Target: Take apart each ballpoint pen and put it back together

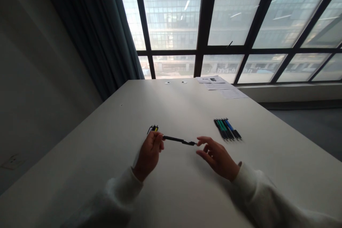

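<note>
A black pen (175, 139) is held above the table, nearly level, its clip end pointing right. My left hand (150, 151) pinches its left end between thumb and fingers. At the clip end is my right hand (215, 156), thumb and forefinger apart around the tip; whether the forefinger touches it I cannot tell. Just behind my left hand lie a few pens (153, 128), one with yellow, partly hidden by the hand. Right of my right hand, several black, green and blue pens (227, 129) lie side by side in a row.
The white table (171, 107) stretches away toward the window (173, 10). Papers (224, 87) lie at its far right edge. Two small white discs (167, 83) with dark centres sit at the far edge. A dark curtain (98, 25) hangs at the left.
</note>
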Motion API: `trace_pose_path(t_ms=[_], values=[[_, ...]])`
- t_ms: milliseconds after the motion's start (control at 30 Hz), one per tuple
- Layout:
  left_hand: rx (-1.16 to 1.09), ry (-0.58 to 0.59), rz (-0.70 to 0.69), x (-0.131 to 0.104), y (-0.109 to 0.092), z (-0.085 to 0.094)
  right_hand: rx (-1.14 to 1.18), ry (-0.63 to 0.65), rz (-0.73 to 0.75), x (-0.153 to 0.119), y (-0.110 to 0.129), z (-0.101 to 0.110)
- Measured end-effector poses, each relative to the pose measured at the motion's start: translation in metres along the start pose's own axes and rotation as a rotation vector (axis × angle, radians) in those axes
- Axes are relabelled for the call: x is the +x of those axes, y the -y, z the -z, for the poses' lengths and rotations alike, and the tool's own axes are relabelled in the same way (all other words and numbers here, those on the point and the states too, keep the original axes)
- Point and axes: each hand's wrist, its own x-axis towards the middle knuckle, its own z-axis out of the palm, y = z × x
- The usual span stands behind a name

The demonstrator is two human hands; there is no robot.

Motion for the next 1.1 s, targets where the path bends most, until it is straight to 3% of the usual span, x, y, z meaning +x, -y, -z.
trace_pose_path(t_ms=[133, 267, 367, 500, 800, 1100], values=[[-0.204, -0.020, -0.057, 0.018, -0.055, -0.003, 0.202, -0.276, 0.069, 0.025, 0.042, 0.029], [-0.391, -0.050, -0.118, 0.031, -0.102, 0.003, 0.451, -0.381, 0.100, 0.049, 0.083, 0.057], [-0.364, -0.080, -0.146, 0.031, -0.121, 0.012, 0.556, -0.384, 0.077, 0.053, 0.097, 0.068], [-0.266, -0.126, -0.132, 0.023, -0.130, 0.022, 0.566, -0.338, 0.088, 0.046, 0.097, 0.074], [-0.283, -0.229, -0.148, 0.016, -0.139, 0.022, 0.516, -0.479, 0.199, 0.042, 0.101, 0.077], [-0.370, -0.203, -0.209, 0.015, -0.137, 0.019, 0.500, -0.493, 0.167, 0.039, 0.099, 0.080]])
